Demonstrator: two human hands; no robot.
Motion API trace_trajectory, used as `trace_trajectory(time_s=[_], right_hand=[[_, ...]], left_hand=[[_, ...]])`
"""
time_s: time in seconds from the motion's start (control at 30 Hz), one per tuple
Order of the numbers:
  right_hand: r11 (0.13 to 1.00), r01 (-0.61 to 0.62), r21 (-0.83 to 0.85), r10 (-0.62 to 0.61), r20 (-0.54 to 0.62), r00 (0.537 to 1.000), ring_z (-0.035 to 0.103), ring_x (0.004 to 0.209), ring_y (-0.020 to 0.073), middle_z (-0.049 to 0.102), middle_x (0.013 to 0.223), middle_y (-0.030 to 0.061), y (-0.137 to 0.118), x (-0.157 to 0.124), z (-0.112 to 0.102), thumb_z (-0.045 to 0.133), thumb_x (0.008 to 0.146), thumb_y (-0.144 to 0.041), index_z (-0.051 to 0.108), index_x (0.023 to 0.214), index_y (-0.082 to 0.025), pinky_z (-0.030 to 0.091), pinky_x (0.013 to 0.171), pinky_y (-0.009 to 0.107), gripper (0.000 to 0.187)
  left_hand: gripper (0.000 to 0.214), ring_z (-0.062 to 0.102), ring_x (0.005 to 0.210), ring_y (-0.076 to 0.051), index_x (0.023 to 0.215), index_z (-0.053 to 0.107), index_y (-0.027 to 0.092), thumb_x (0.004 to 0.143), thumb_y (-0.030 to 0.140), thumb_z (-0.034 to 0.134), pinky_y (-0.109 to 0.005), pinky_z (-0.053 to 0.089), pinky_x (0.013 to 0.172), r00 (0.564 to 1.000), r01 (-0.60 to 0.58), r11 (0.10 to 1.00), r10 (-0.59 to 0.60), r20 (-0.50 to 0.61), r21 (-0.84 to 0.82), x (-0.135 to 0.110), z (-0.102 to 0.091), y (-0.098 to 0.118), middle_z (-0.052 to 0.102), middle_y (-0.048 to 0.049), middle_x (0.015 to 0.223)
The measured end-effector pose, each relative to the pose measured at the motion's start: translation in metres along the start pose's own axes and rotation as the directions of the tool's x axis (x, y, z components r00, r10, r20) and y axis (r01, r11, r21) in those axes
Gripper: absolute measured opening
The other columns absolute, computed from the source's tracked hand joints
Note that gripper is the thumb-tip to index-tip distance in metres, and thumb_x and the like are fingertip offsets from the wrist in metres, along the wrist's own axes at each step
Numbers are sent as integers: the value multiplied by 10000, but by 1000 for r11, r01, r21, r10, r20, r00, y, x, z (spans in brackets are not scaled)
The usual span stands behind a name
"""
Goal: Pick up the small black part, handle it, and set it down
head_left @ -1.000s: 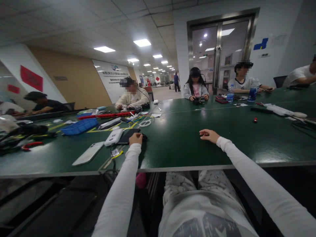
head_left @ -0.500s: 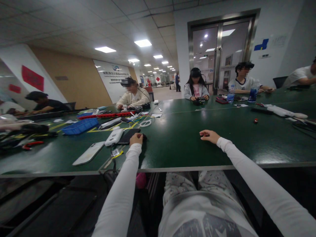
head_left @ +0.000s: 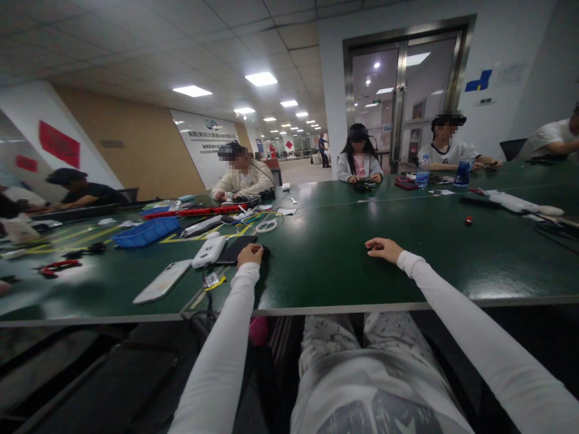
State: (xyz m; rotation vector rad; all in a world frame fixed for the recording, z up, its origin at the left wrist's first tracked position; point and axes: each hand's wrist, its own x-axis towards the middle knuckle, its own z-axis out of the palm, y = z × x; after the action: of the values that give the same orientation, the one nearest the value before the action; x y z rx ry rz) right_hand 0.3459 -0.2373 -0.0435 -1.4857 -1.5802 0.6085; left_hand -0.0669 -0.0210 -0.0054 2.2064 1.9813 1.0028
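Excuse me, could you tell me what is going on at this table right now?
A person in white sleeves sits at the green table with both arms stretched out. The left hand rests against a small black object beside a dark flat pad; the right hand lies curled on bare tabletop. Whether either grips anything is unclear. Across the table, other people handle small dark devices.

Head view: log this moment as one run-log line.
left hand: at small black object | right hand: resting on green table | near left: white device, phone

light: bright ceiling panels (head_left: 261,78) | glare: sheen on green table (head_left: 344,241) | edges: wide-angle warp, blurred left
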Motion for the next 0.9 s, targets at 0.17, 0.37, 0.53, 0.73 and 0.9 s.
trace_trajectory(time_s=[0.17, 0.37, 0.53, 0.73, 0.9], right_hand=[[1000, -2, -4, 2, 7, 1000, 556, 817, 157, 598, 953, 62, -1, -1, -1, 620, 619, -283, 564, 977, -176, 432, 790, 363, 378], [999, -7, -42, 7, 4, 1000, 550, 830, 160, 603, 945, 60, -4, -1, -1, 618, 622, -277, 574, 964, -175, 426, 799, 351, 360], [998, -17, -52, 18, 6, 1000, 552, 832, 161, 605, 944, 56, -5, -2, -1, 617, 621, -277, 577, 964, -183, 425, 801, 353, 357], [999, -13, -52, 13, 7, 1000, 547, 840, 160, 600, 951, 55, -7, -3, -1, 611, 626, -281, 572, 972, -183, 421, 804, 354, 362], [999, -3, -32, 4, 16, 1000, 537, 837, 161, 592, 962, 65, -11, -5, -2, 619, 622, -274, 551, 997, -177, 424, 792, 354, 393]], left_hand=[[249, 545, 807, -166, 849, 614, 185, 683, 335, 504, -252, 407, 729, 1000, -12, 999, 12, 8, 49, -1, -2, 2, 611, -44, 837], [249, 547, 807, -159, 861, 613, 184, 683, 325, 511, -247, 408, 736, 1000, -18, 999, 17, 19, 46, -2, -2, 2, 609, -46, 847], [243, 547, 763, -147, 856, 611, 191, 681, 329, 515, -243, 414, 714, 998, -42, 999, 41, 40, 33, -2, 1, 3, 599, -39, 842], [216, 535, 712, -123, 830, 611, 193, 676, 318, 526, -234, 418, 714, 980, -181, 982, 184, 71, -55, -16, 16, 32, 569, -26, 821], [177, 527, 712, -112, 808, 611, 176, 684, 276, 532, -233, 420, 732, 925, -336, 922, 361, 116, -189, -49, 39, 100, 548, -27, 808]])
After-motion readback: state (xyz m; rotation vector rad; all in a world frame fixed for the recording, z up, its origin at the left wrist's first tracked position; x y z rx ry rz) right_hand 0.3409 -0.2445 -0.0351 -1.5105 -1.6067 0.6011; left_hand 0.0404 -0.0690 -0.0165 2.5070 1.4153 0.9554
